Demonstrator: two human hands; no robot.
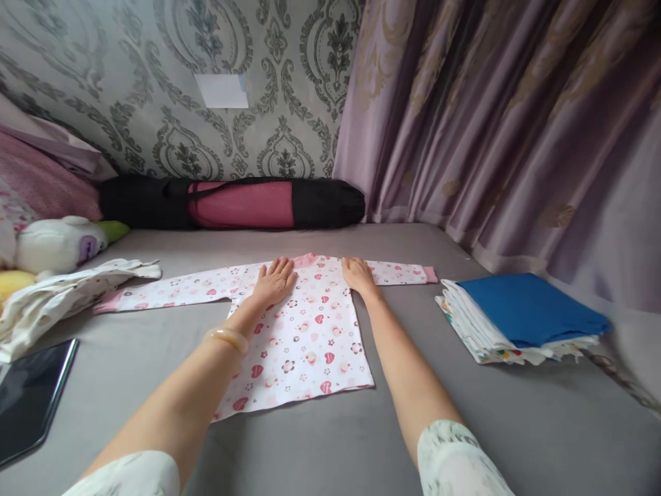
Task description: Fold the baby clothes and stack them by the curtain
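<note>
A white long-sleeved shirt (304, 337) with red hearts and pink cuffs lies spread on a grey sheet (310, 455), its collar away from me and its sleeves out to both sides. My left hand (276, 281) rests flat on the upper left chest of the shirt, fingers stretched and slightly apart. At the right shoulder, where the sleeve begins, my right hand (357, 274) has its fingers bent and pressed together on the fabric. A pale bangle circles my left wrist.
Folded cloths (531, 310), blue on top, are stacked at right. At left lie a dark tablet (34, 399), a crumpled white garment (67, 300) and a plush toy (54, 244). A long black and pink bag (242, 204) lies along the wall, beside purple curtains (465, 124).
</note>
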